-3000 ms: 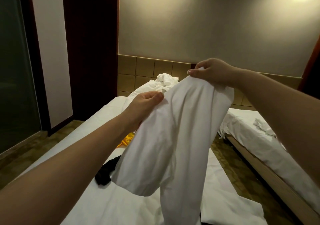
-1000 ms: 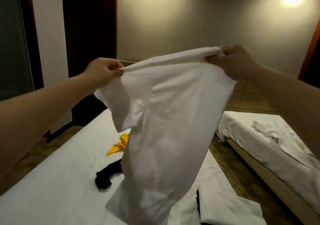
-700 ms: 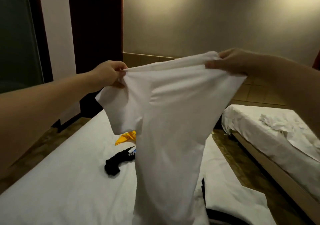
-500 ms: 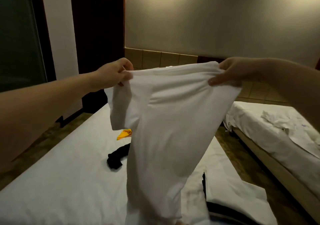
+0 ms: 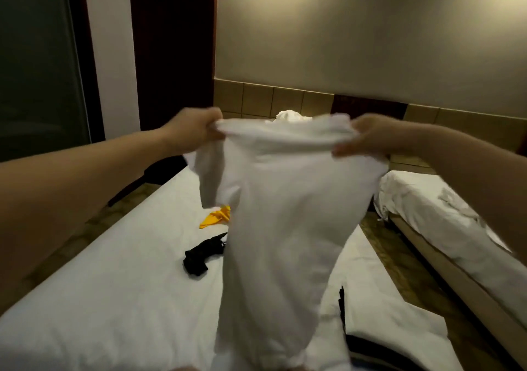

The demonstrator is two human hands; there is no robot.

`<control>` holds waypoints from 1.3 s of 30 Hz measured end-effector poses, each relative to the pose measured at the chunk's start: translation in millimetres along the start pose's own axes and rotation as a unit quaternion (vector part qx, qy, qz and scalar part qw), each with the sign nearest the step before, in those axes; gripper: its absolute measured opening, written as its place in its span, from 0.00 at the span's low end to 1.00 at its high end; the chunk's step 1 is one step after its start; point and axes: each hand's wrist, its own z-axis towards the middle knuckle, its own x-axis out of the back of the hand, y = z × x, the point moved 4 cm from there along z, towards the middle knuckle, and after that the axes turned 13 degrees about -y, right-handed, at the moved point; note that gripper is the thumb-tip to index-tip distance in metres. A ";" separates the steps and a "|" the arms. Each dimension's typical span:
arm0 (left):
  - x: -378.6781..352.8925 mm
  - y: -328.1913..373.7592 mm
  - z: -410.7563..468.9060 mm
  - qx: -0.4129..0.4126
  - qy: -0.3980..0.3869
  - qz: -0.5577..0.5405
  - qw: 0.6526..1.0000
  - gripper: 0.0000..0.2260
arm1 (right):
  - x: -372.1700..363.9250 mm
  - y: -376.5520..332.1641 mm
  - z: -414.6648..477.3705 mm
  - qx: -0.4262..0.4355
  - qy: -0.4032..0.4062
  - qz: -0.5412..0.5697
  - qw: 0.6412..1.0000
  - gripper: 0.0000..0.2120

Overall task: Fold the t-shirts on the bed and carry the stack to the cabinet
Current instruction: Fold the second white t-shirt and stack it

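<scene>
Left hand (image 5: pixel 194 131) and right hand (image 5: pixel 370 139) each pinch one end of the white t-shirt (image 5: pixel 285 213) top edge, fingers curled over the fabric. The t-shirt hangs between them above the bed (image 5: pixel 114 285). Compared with 0.5 s ago, both hands sit slightly lower. A yellow garment (image 5: pixel 216 217) and a black garment (image 5: pixel 202 255) lie on the bed, left of the t-shirt.

I count two hands, my left hand (image 5: pixel 194 131) and right hand (image 5: pixel 368 136), with one white t-shirt (image 5: pixel 285 213) hanging from both. Below my left hand lie one yellow garment (image 5: pixel 216 217) and one black garment (image 5: pixel 202 255). There are two beds: one bed (image 5: pixel 114 285) under my hands, one second bed (image 5: pixel 427 205) right of them. One white bundle (image 5: pixel 289 115) sits beyond them.
</scene>
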 end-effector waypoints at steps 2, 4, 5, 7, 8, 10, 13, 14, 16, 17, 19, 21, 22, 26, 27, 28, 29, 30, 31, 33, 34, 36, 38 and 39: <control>1.3 0.9 2.6 0.000 0.014 0.003 1.000 0.05 | 22.0 -9.4 0.3 0.068 0.170 -0.069 0.981 0.17; -10.0 1.1 2.1 -0.009 -0.031 0.054 0.998 0.08 | 21.2 -15.9 5.1 0.114 0.193 -0.117 0.967 0.17; -10.3 0.7 0.7 -0.021 -0.024 0.064 0.997 0.07 | 13.4 -13.7 10.4 0.108 0.162 -0.170 0.966 0.16; 8.4 -2.6 -1.7 -0.026 0.039 0.034 0.998 0.04 | 10.4 -8.0 15.9 0.106 0.147 -0.247 0.952 0.14; 19.1 -5.5 -1.7 -0.020 0.058 0.023 0.998 0.04 | 18.4 -9.5 13.0 0.121 0.188 -0.235 0.946 0.13; 32.4 -9.3 -1.5 -0.014 0.051 0.033 0.998 0.04 | 35.6 -15.9 4.6 0.143 0.268 -0.199 0.932 0.13; 47.8 -6.4 0.6 -0.015 0.074 0.009 0.997 0.05 | 48.6 -21.7 0.1 0.162 0.313 -0.228 0.908 0.11; 50.4 -4.9 0.1 -0.010 0.077 -0.025 0.997 0.05 | 49.4 -22.9 -0.4 0.157 0.305 -0.219 0.913 0.11; 44.0 -1.9 -0.7 0.002 0.028 -0.049 0.998 0.04 | 45.2 -24.4 2.0 0.147 0.263 -0.220 0.928 0.14; 37.6 -0.7 -1.4 0.006 0.006 -0.028 1.000 0.05 | 45.0 -25.8 1.7 0.140 0.258 -0.227 0.929 0.16; 31.4 0.8 -3.1 0.011 0.007 -0.007 1.000 0.06 | 44.5 -29.5 -4.5 0.123 0.261 -0.216 0.933 0.19; 30.5 5.5 -6.5 0.016 0.004 -0.008 1.000 0.07 | 41.2 -30.2 -10.6 0.117 0.262 -0.193 0.938 0.21; 30.1 8.2 -7.9 0.023 -0.005 -0.002 1.000 0.08 | 41.1 -29.7 -13.4 0.114 0.259 -0.178 0.942 0.20; 31.4 18.8 -13.8 0.039 -0.071 -0.036 0.996 0.10 | 40.6 -23.0 -28.1 0.108 0.193 -0.030 0.975 0.09; 33.6 21.0 -16.8 0.036 -0.097 -0.067 0.992 0.08 | 39.8 -20.9 -32.6 0.113 0.166 0.025 0.979 0.11; 36.6 22.5 -19.0 0.030 -0.118 -0.110 0.986 0.06 | 39.0 -19.3 -36.0 0.121 0.146 0.071 0.979 0.13; 39.4 24.2 -20.5 0.022 -0.130 -0.161 0.978 0.04 | 39.2 -18.1 -38.7 0.130 0.141 0.106 0.976 0.14; 41.0 25.0 -20.5 0.016 -0.135 -0.212 0.968 0.05 | 40.0 -15.8 -39.2 0.138 0.145 0.131 0.971 0.14; 41.3 25.0 -18.9 0.014 -0.136 -0.256 0.957 0.06 | 40.7 -14.5 -38.0 0.144 0.152 0.152 0.966 0.13; 37.6 23.3 -10.6 0.020 -0.143 -0.279 0.950 0.06 | 41.4 -10.6 -26.7 0.149 0.162 0.166 0.961 0.13; 33.4 20.9 -4.2 0.026 -0.152 -0.263 0.952 0.07 | 40.0 -6.3 -16.4 0.143 0.160 0.163 0.963 0.14; 18.9 9.5 12.8 0.044 -0.162 -0.192 0.967 0.09 | 34.0 8.6 11.0 0.114 0.146 0.145 0.972 0.14; -0.5 -7.1 35.7 0.071 -0.140 -0.099 0.983 0.10 | 25.3 30.1 44.4 0.080 0.144 0.123 0.979 0.12; -11.1 -14.4 48.5 0.082 -0.121 -0.060 0.987 0.10 | 20.7 40.4 61.0 0.066 0.148 0.109 0.981 0.11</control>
